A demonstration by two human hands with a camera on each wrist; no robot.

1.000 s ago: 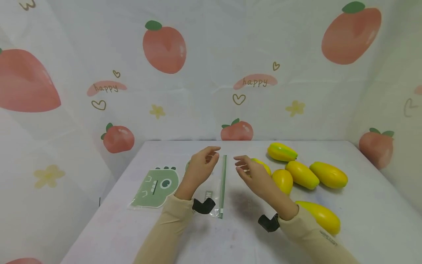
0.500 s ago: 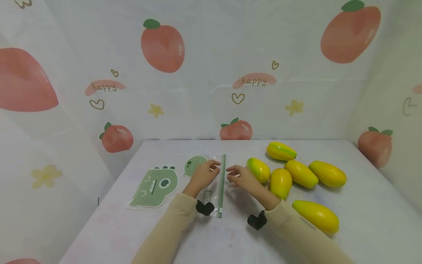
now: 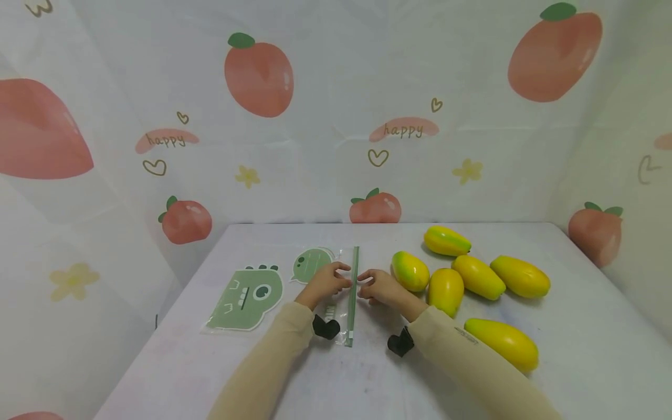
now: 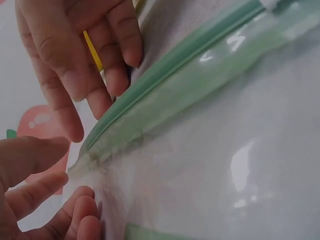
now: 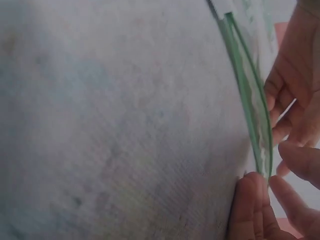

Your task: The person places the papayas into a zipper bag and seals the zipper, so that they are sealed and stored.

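Observation:
A clear zip bag (image 3: pixel 343 321) lies flat on the table, with a green dinosaur print (image 3: pixel 244 300) at its left and a green zip strip (image 3: pixel 354 303) along its right edge. My left hand (image 3: pixel 326 283) is over the bag, fingertips at the strip's left side. From the other side my right hand (image 3: pixel 385 287) comes close, its fingers loosely bent. In the left wrist view, the fingers of my left hand (image 4: pixel 40 185) touch the plastic near the strip's end, thumb apart. The right wrist view shows the bag mouth (image 5: pixel 257 110) slightly parted, fingertips of my right hand (image 5: pixel 265 210) right at its edge.
Several yellow-green papayas lie to the right: one papaya (image 3: pixel 410 271) and another papaya (image 3: pixel 446 291) sit close to my right forearm, and a papaya (image 3: pixel 504 344) lies nearer the front. A fruit-printed cloth (image 3: pixel 315 175) hangs behind the table (image 3: pixel 367 385).
Both hands have come down toward the bag and closer together, now on either side of the green zip strip. The bag and the papayas stay where they were.

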